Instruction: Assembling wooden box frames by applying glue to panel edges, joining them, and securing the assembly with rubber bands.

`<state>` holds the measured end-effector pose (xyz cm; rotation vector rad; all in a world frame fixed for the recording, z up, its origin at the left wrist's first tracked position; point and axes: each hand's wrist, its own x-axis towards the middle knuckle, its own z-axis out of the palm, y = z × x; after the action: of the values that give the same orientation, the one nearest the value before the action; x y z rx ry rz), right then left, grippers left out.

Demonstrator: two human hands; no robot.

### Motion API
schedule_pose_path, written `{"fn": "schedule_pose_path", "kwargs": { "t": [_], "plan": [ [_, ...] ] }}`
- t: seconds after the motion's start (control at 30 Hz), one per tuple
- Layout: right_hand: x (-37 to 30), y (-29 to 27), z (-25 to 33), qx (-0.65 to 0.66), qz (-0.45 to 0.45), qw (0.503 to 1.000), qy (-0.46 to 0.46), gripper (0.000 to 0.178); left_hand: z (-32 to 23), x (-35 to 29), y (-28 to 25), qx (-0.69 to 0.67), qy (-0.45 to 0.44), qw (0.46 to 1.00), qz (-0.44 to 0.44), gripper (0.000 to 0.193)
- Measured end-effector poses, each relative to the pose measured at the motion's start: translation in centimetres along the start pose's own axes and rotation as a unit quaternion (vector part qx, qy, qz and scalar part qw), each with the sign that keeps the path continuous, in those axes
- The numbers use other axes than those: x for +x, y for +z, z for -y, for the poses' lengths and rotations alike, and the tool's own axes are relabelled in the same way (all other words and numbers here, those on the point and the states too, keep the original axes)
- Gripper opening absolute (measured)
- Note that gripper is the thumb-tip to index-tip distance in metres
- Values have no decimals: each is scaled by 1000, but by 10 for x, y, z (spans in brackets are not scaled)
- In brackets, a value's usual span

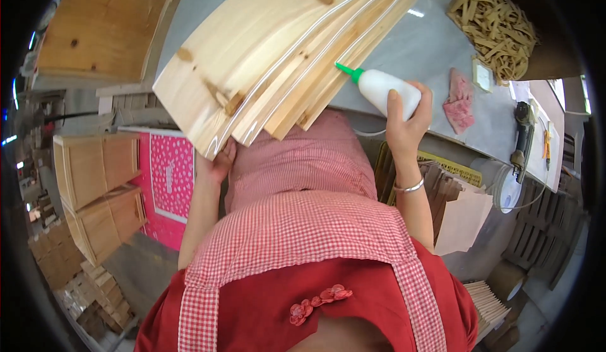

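My right hand [409,115] is wrapped round a white glue bottle [384,92] with a green nozzle. The bottle is tilted, and its tip reaches the edge of the nearest board in a fanned stack of pale wooden boards [252,55]. Lines of white glue [303,71] run along the stepped long edges of several boards. At the stack's lower left corner, my left hand [222,161] grips the boards from beneath; part of its fingers is hidden under them. The boards lie on a grey tabletop [404,52] and stick out past its near edge.
A pink cloth [459,99] lies right of the bottle. Beyond it stands a box of tan strips [495,27]. A power tool [521,140] with a cable sits at the far right. Wooden boxes [98,162] stand at left, beside a pink patterned panel [170,178]. Thin panels [464,219] stand below right.
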<state>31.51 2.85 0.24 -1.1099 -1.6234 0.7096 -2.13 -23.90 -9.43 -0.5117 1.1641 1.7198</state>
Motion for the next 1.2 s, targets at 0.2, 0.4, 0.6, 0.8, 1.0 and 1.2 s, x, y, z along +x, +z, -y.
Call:
{"fn": "schedule_pose_path", "kwargs": {
  "t": [0.2, 0.4, 0.6, 0.8, 1.0, 1.2],
  "plan": [
    [-68, -5, 37, 60, 149, 987, 21, 40, 11, -3, 17, 2, 4, 1000, 13, 40],
    [-79, -6, 47, 107, 173, 979, 31, 41, 14, -1, 19, -17, -3, 999, 28, 43],
    [-83, 6, 48, 116, 199, 973, -15, 41, 17, -1, 31, -41, -17, 997, 63, 41],
    [-83, -1, 49, 202, 165, 952, 164, 38, 43, -15, 93, -41, -80, 988, 122, 52],
    [-21, -22, 33, 236, 25, 957, 163, 36, 60, -47, 142, -144, -133, 956, 220, 61],
    [73, -37, -7, 204, -144, 960, 122, 39, 51, -55, 144, -141, -128, 966, 174, 61]
  ]
}}
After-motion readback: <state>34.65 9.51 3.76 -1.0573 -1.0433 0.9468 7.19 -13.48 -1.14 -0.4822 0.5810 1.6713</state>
